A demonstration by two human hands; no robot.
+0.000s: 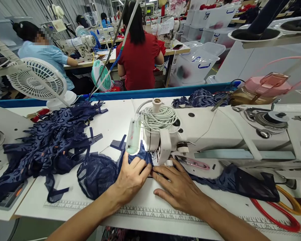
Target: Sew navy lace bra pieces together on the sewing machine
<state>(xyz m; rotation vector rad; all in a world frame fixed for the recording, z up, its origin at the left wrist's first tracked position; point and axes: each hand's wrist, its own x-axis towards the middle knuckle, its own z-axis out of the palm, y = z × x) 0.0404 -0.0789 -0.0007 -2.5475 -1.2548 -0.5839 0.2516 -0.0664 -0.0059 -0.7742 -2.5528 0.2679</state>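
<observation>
A navy lace bra piece [97, 174] lies on the white sewing table [145, 207], running under the head of the white sewing machine [215, 134] and out to the right. My left hand [130, 177] rests on the lace just left of the needle, fingers curled and pressing the fabric down. Flat on the table beside it lies my right hand [178, 187], its fingers stretched toward the needle and touching the fabric edge. The needle itself is hidden behind the machine head.
A heap of navy lace pieces [50, 144] covers the table's left. A small white fan [37, 80] stands behind it. Pink-handled snips [194, 163] lie under the machine arm; red and yellow scissor handles [283, 207] at right. Other people sew at benches beyond.
</observation>
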